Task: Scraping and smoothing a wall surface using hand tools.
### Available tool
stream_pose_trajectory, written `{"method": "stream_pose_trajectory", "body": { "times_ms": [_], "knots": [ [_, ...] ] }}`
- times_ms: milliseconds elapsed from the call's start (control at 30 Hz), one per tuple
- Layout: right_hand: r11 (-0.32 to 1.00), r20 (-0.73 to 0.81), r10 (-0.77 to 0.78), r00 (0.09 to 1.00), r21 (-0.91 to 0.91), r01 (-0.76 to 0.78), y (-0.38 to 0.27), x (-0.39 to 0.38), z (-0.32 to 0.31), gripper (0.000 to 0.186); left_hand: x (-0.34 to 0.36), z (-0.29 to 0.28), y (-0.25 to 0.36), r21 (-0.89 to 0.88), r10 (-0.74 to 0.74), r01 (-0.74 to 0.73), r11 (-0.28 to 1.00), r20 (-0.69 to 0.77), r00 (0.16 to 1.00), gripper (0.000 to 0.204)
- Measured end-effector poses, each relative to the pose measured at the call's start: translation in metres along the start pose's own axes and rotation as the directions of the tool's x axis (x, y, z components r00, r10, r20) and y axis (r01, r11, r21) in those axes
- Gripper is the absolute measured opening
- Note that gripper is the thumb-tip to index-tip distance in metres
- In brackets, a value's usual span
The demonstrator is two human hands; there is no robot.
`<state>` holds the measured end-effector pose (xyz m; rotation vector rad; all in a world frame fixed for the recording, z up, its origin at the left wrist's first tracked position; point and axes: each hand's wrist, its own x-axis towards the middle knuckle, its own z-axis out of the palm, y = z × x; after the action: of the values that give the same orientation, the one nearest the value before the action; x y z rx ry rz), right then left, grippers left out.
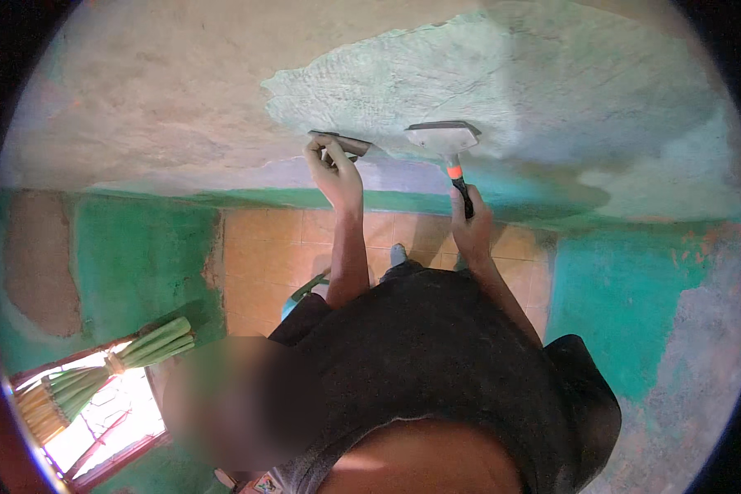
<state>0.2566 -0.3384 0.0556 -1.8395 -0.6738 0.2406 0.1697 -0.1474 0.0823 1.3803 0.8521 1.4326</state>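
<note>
My left hand (332, 169) grips a dark, flat scraper blade (354, 144), held close to the wall (181, 99) beside a pale, textured patch (387, 70) with a ragged edge. In my right hand (473, 226) is the black-and-orange handle of a wide putty knife (441, 134), whose blade is raised at the patch's lower part, to the right of the left-hand tool. Whether either blade touches the surface I cannot tell.
An orange tiled floor (263, 239) lies below, with a green object (300, 296) by my left side. Green walls with bare patches (609, 296) flank me. At lower left is a bright window (107, 412) with a tied green curtain (152, 342).
</note>
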Motion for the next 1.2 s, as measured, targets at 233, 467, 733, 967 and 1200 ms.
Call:
{"method": "stream_pose_trajectory", "body": {
  "times_ms": [233, 467, 733, 967, 1200],
  "knots": [
    [0.995, -0.038, -0.090, 0.995, -0.036, 0.089, -0.027, 0.006, 0.021, 0.020, 0.006, -0.014, -0.023, -0.062, -0.010, 0.016, 0.998, 0.088, 0.996, 0.004],
    [0.996, -0.076, 0.082, 0.994, -0.018, -0.084, 0.011, -0.020, 0.024, 0.021, 0.016, -0.029, -0.042, -0.040, 0.052, -0.045, 0.998, 0.186, 0.981, 0.005],
    [0.990, -0.035, -0.024, 0.999, -0.139, 0.019, -0.005, -0.014, 0.058, 0.021, 0.027, -0.043, -0.053, -0.121, 0.013, 0.025, 0.992, 0.303, 0.953, 0.004],
    [0.900, -0.091, 0.105, 0.990, -0.415, -0.134, 0.102, -0.047, 0.044, 0.026, 0.033, -0.050, -0.046, -0.017, -0.019, 0.028, 0.999, 0.394, 0.919, 0.004],
    [0.858, 0.030, -0.022, 0.999, -0.513, 0.034, 0.067, -0.022, 0.072, 0.027, 0.033, -0.052, -0.058, -0.034, 0.025, -0.012, 0.999, 0.404, 0.915, 0.004]
  ]
}}
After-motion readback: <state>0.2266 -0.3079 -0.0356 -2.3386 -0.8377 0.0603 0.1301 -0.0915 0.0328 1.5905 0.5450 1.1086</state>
